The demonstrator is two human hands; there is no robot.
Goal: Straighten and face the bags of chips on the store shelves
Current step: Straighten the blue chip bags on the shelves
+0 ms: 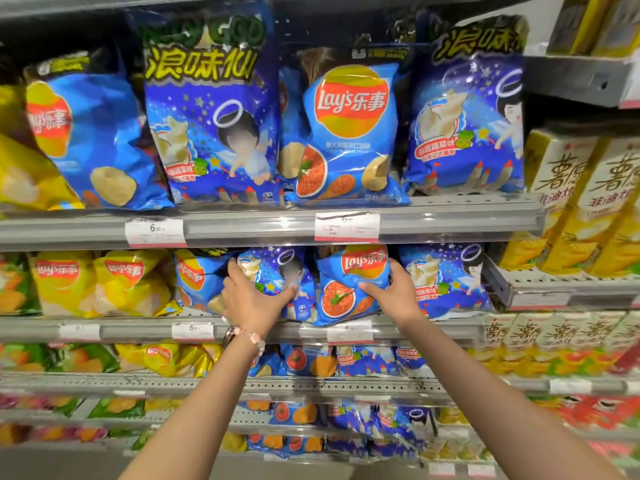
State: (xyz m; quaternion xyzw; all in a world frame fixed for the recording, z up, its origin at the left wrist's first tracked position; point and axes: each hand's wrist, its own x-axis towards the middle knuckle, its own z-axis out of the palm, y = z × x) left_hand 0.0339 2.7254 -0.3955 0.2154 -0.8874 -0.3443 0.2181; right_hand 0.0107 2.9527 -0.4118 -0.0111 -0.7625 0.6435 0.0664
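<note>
On the second shelf, my left hand [252, 299] grips a blue angel-print chip bag [277, 271], fingers round its left edge and thumb across its lower front. My right hand [398, 292] holds a blue Lay's bag [349, 285] with a tomato picture, fingers curled round its right edge and thumb on its front. Both bags stand upright, side by side at the shelf front. Another blue Lay's bag [194, 275] leans at the left, and a second angel bag [446, 275] stands at the right.
The top shelf [263, 226] carries larger blue bags: Lay's [349, 133] and angel-print [211, 116]. Yellow Lay's bags [100, 282] fill the left of the second shelf. Yellow chip boxes [581, 202] stand at the right. Lower shelves hold more bags.
</note>
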